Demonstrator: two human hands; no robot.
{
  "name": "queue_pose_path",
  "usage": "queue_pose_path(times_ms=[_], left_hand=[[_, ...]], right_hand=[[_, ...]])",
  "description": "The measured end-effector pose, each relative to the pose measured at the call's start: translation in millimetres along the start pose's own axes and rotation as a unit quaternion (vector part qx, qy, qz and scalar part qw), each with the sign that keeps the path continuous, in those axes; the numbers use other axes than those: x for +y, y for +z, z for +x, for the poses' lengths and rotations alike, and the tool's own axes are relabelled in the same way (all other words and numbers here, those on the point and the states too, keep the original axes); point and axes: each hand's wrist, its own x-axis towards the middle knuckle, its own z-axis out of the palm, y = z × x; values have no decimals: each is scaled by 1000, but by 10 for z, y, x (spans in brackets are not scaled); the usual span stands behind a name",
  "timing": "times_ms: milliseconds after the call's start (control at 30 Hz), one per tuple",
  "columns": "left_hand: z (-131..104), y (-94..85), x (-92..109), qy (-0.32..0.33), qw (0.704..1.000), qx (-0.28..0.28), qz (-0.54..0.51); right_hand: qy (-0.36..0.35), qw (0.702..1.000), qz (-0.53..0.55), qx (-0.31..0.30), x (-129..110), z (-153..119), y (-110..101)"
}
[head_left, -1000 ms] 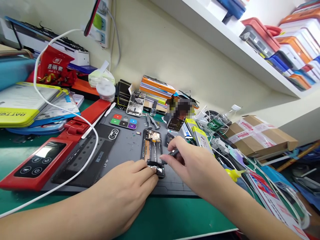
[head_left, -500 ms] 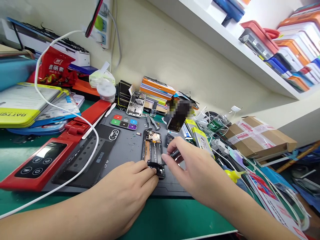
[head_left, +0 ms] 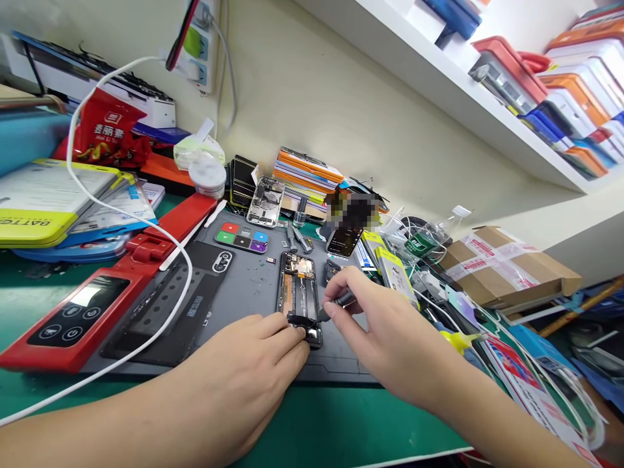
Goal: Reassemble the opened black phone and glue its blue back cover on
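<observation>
One left hand [head_left: 256, 361] curled over phone [head_left: 304, 292], grip unclear; right hand [head_left: 375, 322] pinching dark tool [head_left: 346, 299]

- We see the left hand [head_left: 263, 354] with its fingers bent at the lower end of an opened phone [head_left: 301, 286]; what is under the fingertips is hidden.
- We see the right hand [head_left: 375, 318], which holds a dark slim tool [head_left: 344, 299] between thumb and fingers; the tip of the tool is near the lower part of the phone.
- The phone lies on a grey mat [head_left: 251, 296].
- To its left we find a black back panel [head_left: 170, 305] and a red device [head_left: 90, 318] with a display.
- Behind, a second phone [head_left: 342, 242] stands leaned.
</observation>
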Motion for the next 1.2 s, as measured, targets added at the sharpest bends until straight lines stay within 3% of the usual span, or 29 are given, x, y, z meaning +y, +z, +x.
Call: queue_pose_path(times_ms=[200, 400, 633, 800, 1033, 1200], left_hand=[[5, -11, 3, 7, 1000, 1, 6], [-1, -11, -6, -4, 1000, -8, -9], [-4, -4, -2, 1, 1000, 3, -2], [4, -20, 0, -2, 1000, -9, -12], [8, -26, 11, -4, 1000, -14, -3], [3, -22, 5, 2, 1000, -8, -7]], right_hand=[[13, 998, -55, 31, 7, 28, 32], [2, 1000, 13, 1, 1, 9, 8], [20, 997, -73, 21, 9, 40, 22], [12, 1000, -9, -7, -3, 7, -18], [16, 997, -71, 18, -7, 20, -2], [-21, 1000, -18, -2, -3, -4, -8]])
